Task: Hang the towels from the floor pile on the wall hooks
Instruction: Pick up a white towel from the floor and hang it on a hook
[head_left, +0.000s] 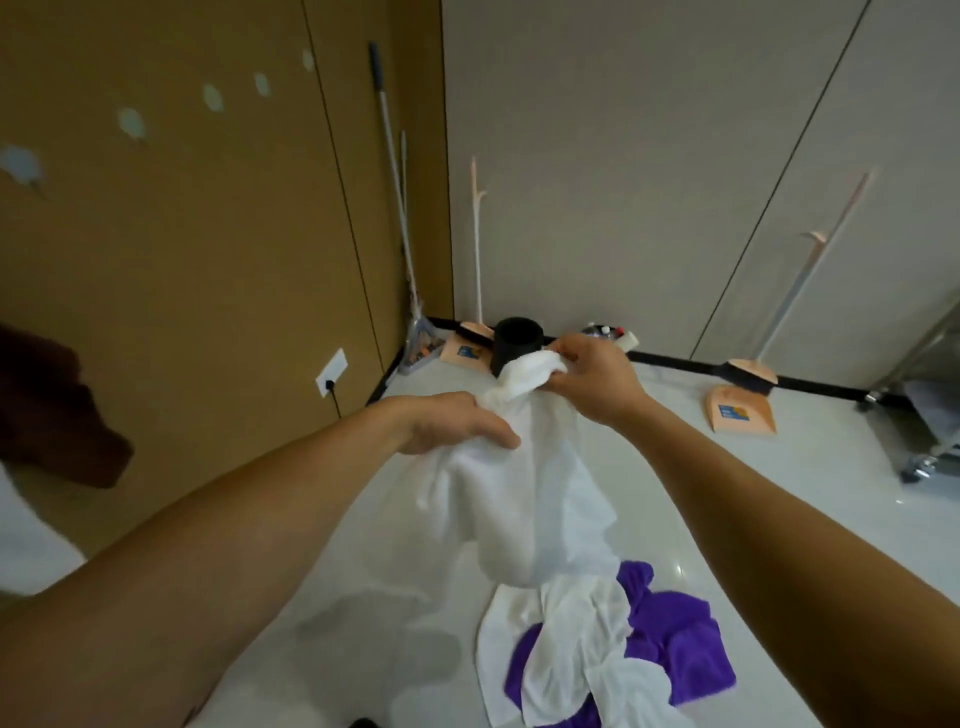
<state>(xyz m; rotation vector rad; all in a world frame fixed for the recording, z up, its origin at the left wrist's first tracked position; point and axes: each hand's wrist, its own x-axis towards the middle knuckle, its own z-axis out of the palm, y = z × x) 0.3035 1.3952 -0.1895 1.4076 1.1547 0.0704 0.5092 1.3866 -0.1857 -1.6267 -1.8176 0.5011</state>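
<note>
White cloth fills the middle of the view: a white towel (519, 493) is held up over the floor (779, 509) by both hands. The left hand (457, 423) grips a bunch of it near the top, thumb laid along the cloth and the other fingers tucked under the fold, out of sight. The right hand (592, 379) is a little higher and further forward, and its fingers (563, 356) pinch the towel's upper end into a thick roll. From the two grips the towel hangs loose and creased. Its lower end reaches the pile (571, 654) on the floor, though whether they touch cannot be told. In the pile, more crumpled white cloth lies across a purple towel (680, 639).

On the brown wall (208, 260) to the left runs a rising row of pale round hooks (213, 97), all of them bare. A dark brown cloth (57, 410) shows blurred at the left edge, lower down the same wall, and a socket (331, 372) with a plugged-in cord sits near the floor. A mop (397, 197) leans in the corner. Along the grey wall stand two peach dustpans (740, 410) with long handles, a black cylinder (517, 343) just behind the right hand, and a wheeled metal cart (930, 395) at the right edge.
</note>
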